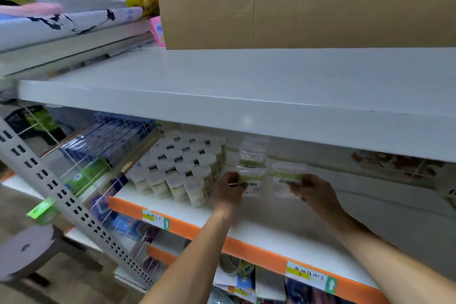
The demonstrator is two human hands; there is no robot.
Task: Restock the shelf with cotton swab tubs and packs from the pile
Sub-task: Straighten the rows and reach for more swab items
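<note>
Two hands, each pinching a clear cotton swab pack at the shelf.

Head view: left hand (pixel 228 186) holds one pack (pixel 251 179), right hand (pixel 314 192) another pack (pixel 287 177), just beside the tubs (pixel 177 168) on the shelf (pixel 271 234). A careless nudge could likely topple the stacked packs (pixel 253 153) behind. Motion blur hides labels; the pile is out of view.

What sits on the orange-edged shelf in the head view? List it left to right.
Blue boxes → block of white-capped tubs → clear pack held by the left hand → clear pack held by the right hand.
</note>
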